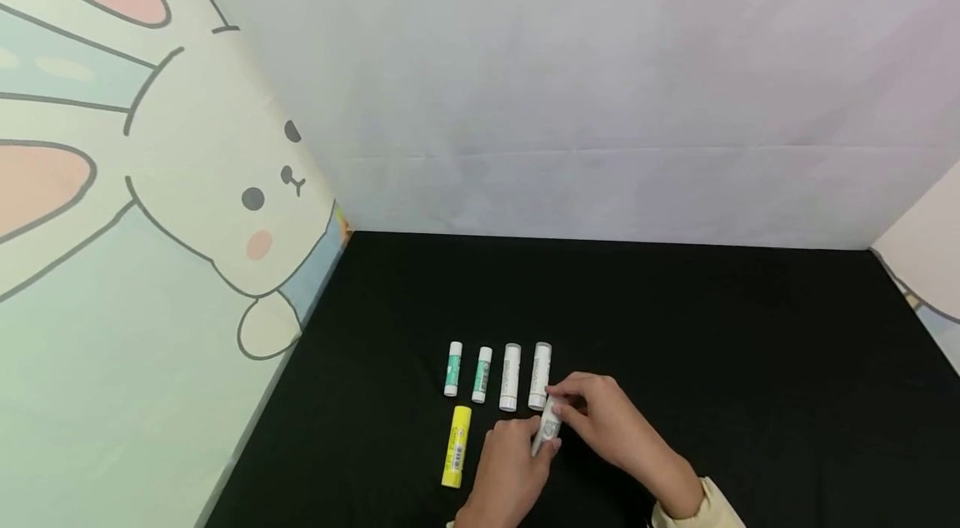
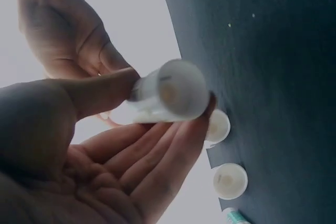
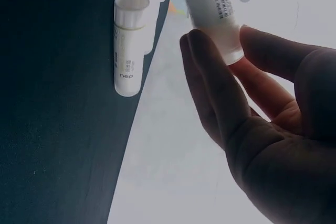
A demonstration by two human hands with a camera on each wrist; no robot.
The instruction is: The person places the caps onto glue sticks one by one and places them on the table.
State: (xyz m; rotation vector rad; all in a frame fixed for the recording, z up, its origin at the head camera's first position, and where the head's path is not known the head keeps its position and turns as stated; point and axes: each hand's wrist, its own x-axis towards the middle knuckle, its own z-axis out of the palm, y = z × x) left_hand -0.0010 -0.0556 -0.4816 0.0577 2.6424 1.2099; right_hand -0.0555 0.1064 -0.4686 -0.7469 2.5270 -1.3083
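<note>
A white glue stick [image 1: 551, 421] is held between both hands, slanted over the black table. My left hand [image 1: 512, 461] pinches its lower part between thumb and fingers; the left wrist view looks at the round end of this glue stick [image 2: 176, 92]. At its upper end, the thumb and fingers of my right hand [image 1: 603, 415] pinch it. Printed small text shows on the glue stick [image 3: 210, 11] in the right wrist view. Just beyond the hands stand two white glue sticks, the nearer one [image 1: 540, 376] close to my right fingertips and the other [image 1: 510, 376] to its left.
Two smaller green-and-white sticks, one [image 1: 453, 368] at the far left and one [image 1: 482, 375] beside it, continue the row. A yellow glue stick [image 1: 456, 446] is left of my left hand. Black cloth [image 1: 750, 361] covers the table, with a pale wall [image 1: 600, 78] behind.
</note>
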